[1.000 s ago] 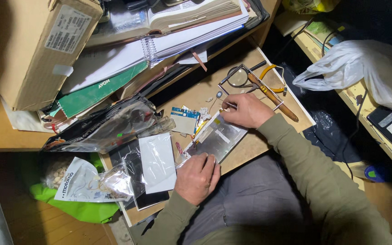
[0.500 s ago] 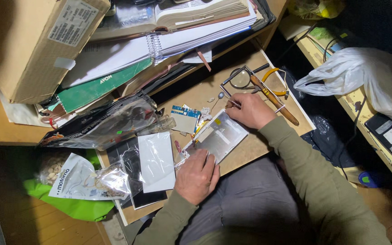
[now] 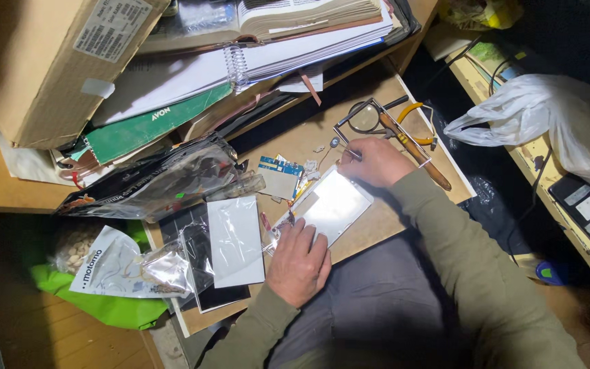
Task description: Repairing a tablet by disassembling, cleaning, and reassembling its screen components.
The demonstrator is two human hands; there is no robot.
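A flat silver rectangular panel (image 3: 332, 203) lies tilted on the wooden work board (image 3: 377, 225). My left hand (image 3: 298, 263) rests on the panel's near left corner, fingers pressing it down. My right hand (image 3: 377, 162) sits at the panel's far right corner, pinching a thin metal tool (image 3: 347, 150) whose tip points at small loose parts (image 3: 322, 147) on the board. A small blue and white card (image 3: 278, 174) lies just left of the panel.
A magnifying glass (image 3: 365, 117), yellow-handled pliers (image 3: 419, 113) and a wooden-handled tool (image 3: 423, 162) lie beyond my right hand. A cardboard box (image 3: 42, 61), stacked books (image 3: 261, 41), clear plastic bags (image 3: 162, 181) and a white sheet (image 3: 235, 239) crowd the left. A white plastic bag (image 3: 548, 123) sits right.
The view has drifted slightly. My right hand has edged a little toward the small parts with the tool. The left hand stays on the panel.
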